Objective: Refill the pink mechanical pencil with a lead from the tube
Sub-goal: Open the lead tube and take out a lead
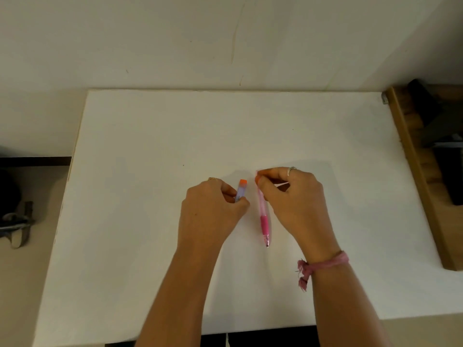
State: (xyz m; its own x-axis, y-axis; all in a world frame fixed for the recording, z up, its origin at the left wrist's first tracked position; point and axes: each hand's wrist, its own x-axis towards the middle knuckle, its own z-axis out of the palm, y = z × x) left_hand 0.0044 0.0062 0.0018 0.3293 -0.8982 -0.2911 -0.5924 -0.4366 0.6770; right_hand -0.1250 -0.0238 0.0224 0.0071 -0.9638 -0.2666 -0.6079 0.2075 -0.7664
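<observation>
The pink mechanical pencil (263,219) lies on the white board (150,196), tip pointing toward me. My right hand (298,204) pinches its far, upper end between thumb and fingertips. Just left of it is the lead tube (241,190), a clear bluish tube with an orange cap, pointing away from me. My left hand (213,211) grips the tube's lower part between thumb and fingers; the cap end sticks out above them. The two hands are a few centimetres apart. No loose lead is visible.
The white board covers most of the desk; its front edge runs near the bottom of the view. A wooden rail or shelf (421,176) with dark objects borders the right side. A dark bag with straps (15,221) lies off the board at left.
</observation>
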